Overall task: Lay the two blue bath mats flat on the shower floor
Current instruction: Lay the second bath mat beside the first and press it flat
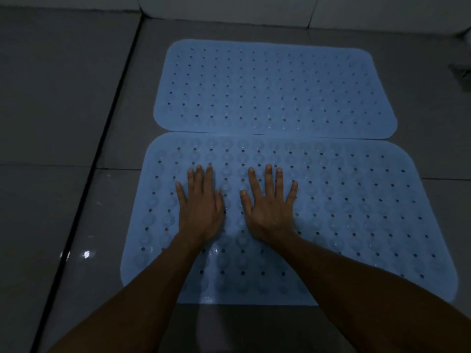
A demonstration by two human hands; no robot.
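While both palms lie flat on it, the near mat [331, 212] spreads flat over the grey tiled floor [63, 98], a pale blue rubbery sheet with rounded corners, rows of small round holes and faint ringed suction-cup dimples. The left hand [201, 212] presses down with straight fingers [197, 174] held close together, thumb tucked near the index. The right hand [270, 212] presses beside it, fingers straight and fanned a little wider, holding nothing. Just beyond the fingertips, the far mat [267, 85] lies flat too, same blue perforated material and rounded shape; its near edge meets or slightly overlaps the near mat's far edge. Left of the left little finger, a dark straight groove [102, 149] runs along the floor. Glossy wet glints show on the tile and mat near the wrists. Pale wall tiles [229, 8] rise beyond the far mat.
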